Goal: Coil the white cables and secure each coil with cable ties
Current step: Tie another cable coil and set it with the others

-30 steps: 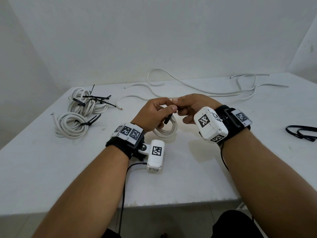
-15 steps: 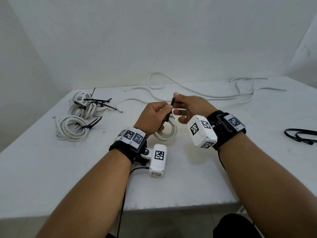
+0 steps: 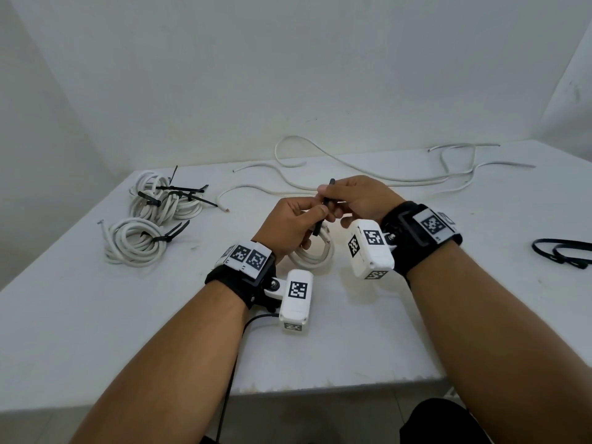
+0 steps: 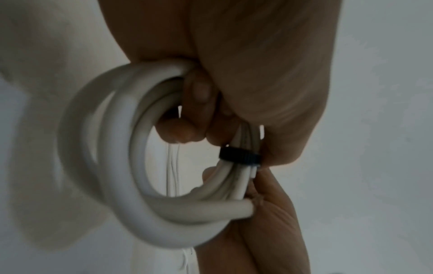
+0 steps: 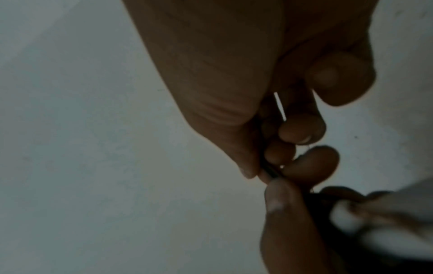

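Note:
My left hand (image 3: 296, 219) grips a small coil of white cable (image 3: 315, 256) held just above the table, with its fingers curled through the loops (image 4: 131, 166). A black cable tie (image 4: 240, 153) is wrapped round the coil's bundled strands. My right hand (image 3: 347, 195) pinches the tie's free tail (image 3: 329, 195) between thumb and fingers, and the tail sticks up past the thumb. In the right wrist view the dark tie strap (image 5: 269, 169) runs between the pinching fingertips.
Two tied white coils (image 3: 166, 200) (image 3: 134, 240) with black ties lie at the left of the white table (image 3: 96, 315). Loose white cables (image 3: 384, 177) trail along the back. Spare black cable ties (image 3: 560, 251) lie at the right edge.
My right hand has drawn the tie's tail upward and away, so more of it shows above the thumb. Both hands rose slightly with the coil.

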A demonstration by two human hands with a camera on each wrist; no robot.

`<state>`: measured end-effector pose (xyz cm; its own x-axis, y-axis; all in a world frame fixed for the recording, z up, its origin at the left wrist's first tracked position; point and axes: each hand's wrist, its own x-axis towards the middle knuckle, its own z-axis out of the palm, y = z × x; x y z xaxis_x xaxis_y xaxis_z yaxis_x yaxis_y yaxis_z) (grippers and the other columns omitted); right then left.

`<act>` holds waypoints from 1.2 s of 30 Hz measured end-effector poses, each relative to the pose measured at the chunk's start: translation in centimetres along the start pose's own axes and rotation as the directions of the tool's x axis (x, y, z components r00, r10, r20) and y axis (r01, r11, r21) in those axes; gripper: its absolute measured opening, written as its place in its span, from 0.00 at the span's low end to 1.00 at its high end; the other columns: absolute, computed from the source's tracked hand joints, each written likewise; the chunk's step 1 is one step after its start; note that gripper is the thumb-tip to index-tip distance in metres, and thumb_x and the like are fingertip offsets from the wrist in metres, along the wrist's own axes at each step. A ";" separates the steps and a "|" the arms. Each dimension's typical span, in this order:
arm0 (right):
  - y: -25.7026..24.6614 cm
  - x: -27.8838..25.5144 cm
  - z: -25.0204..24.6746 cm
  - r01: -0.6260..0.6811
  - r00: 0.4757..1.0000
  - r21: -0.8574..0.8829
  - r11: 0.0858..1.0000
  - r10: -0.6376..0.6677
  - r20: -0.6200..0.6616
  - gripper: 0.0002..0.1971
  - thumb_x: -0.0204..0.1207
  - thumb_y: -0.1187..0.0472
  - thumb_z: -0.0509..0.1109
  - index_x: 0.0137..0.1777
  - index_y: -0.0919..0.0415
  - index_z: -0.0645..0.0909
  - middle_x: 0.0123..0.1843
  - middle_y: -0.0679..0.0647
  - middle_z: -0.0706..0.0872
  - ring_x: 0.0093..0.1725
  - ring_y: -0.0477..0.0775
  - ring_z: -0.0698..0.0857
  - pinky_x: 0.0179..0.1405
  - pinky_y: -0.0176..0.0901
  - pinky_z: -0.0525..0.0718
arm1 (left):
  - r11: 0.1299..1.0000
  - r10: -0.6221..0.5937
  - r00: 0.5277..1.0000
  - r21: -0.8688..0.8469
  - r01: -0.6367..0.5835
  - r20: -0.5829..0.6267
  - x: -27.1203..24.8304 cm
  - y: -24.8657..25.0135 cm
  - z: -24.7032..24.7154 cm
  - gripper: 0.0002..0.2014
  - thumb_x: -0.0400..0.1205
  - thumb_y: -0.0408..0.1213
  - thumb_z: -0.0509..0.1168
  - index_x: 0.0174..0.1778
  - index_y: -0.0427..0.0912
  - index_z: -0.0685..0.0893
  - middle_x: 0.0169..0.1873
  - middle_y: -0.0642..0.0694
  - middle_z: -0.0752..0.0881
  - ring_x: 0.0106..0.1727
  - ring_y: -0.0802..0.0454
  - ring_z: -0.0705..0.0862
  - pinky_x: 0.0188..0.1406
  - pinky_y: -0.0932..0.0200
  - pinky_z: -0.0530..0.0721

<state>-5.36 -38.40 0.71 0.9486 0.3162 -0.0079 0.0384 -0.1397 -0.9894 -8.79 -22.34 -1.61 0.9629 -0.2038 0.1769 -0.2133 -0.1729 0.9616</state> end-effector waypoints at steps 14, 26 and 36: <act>0.7 1.3 1.7 -0.025 0.988 0.138 0.990 0.045 -0.150 0.18 0.85 0.52 0.66 0.38 0.62 0.87 0.29 0.51 0.83 0.28 0.49 0.77 0.28 0.40 0.74 | 0.977 -0.109 0.986 -0.170 0.130 0.126 -0.1 1.1 -1.4 0.16 0.89 0.39 0.56 0.41 0.36 0.83 0.21 0.49 0.70 0.15 0.59 0.60 0.22 0.62 0.74; -0.2 0.2 5.1 -0.130 0.986 -0.561 0.818 0.166 0.015 0.21 0.81 0.44 0.66 0.58 0.61 0.88 0.55 0.51 0.89 0.47 0.53 0.80 0.48 0.43 0.78 | 0.975 0.072 0.929 0.221 0.011 -0.364 -7.1 3.5 -14.1 0.12 0.86 0.31 0.62 0.63 0.46 0.84 0.42 0.48 0.90 0.40 0.63 0.86 0.46 0.72 0.80; -0.3 0.6 6.6 -0.101 0.985 -0.788 0.607 0.172 0.006 0.19 0.82 0.44 0.64 0.36 0.56 0.82 0.41 0.50 0.82 0.42 0.54 0.80 0.37 0.40 0.74 | 0.339 -0.035 0.851 0.795 0.504 -0.524 -8.5 -0.3 -19.5 0.15 0.78 0.43 0.69 0.55 0.50 0.71 0.43 0.52 0.86 0.53 0.44 0.82 0.58 0.48 0.67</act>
<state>-6.88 -31.99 0.03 0.9391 0.2932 -0.1791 0.1747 -0.8563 -0.4860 -13.74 -1.75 0.72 0.9134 0.3379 0.2269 0.2812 -0.9270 0.2484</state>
